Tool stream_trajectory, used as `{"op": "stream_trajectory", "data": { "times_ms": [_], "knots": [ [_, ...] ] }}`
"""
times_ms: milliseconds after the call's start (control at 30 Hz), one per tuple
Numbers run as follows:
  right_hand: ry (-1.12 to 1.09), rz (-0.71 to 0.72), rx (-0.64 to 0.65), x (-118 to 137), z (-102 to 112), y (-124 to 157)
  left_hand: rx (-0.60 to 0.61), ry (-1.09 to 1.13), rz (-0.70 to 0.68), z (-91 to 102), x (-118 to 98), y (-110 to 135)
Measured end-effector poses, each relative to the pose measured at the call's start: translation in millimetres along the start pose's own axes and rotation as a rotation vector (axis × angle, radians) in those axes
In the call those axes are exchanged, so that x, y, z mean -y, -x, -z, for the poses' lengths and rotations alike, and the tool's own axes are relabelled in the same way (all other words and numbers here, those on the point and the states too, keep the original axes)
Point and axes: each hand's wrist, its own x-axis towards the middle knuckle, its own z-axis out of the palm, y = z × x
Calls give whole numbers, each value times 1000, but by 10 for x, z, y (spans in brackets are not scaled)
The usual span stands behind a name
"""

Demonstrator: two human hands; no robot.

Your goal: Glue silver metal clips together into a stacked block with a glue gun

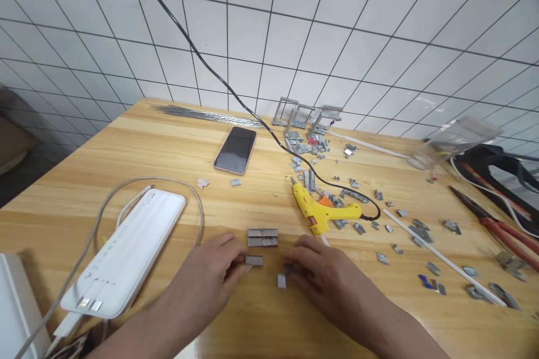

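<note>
One small staple block (281, 281) lies low on the wooden counter (252, 328), just beside the fingertips of the right hand (328, 269). Those fingers curl down at a dark grey piece (288, 268), mostly covered (I cannot tell whether they grip it or merely touch it). The left hand (214, 263) has thumb and fingers pinched together on the left end of a short staple strip (255, 260). To its left, a white power bank (135, 246) lies slantwise, a grey cable (168, 178) looping around its far end. Just beyond the fingertips, between the hands, sits a staple panel (263, 237) of rows laid side by side. Farther off to the right lie red-handled pliers (485, 222) and a yellow hot glue gun (328, 213), with loose staple pieces (420, 232) scattered around. Beyond are a dark-screened smartphone (234, 151), thin metal rods (206, 116) and small open frames (316, 123) near the tiled wall (248, 22).
</note>
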Motion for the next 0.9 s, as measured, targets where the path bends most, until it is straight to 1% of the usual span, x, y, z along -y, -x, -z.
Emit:
{"op": "stream_trajectory", "data": {
  "times_ms": [67,133,233,367,500,633,800,900],
  "knots": [
    [-24,24,-104,-34,-64,-44,-11,-2,3,-12,3,-1],
    [-19,61,-164,-47,-139,-87,-15,0,10,-26,9,-4],
    [3,101,-204,-38,-221,-121,-17,-4,19,-43,12,-16],
    [10,139,-249,-30,-265,-118,-9,-9,25,-53,0,-28],
    [2,109,-255,-34,-282,-117,-15,-27,9,-58,-12,-23],
    [-11,94,-267,-25,-280,-116,-47,-51,-22,-64,-6,-24],
    [-93,43,-288,-18,-195,-82,-37,-47,-5,-68,3,-23],
    [-66,-8,-320,-17,-141,-55,-18,-32,17,-67,0,-23]
  ]
}}
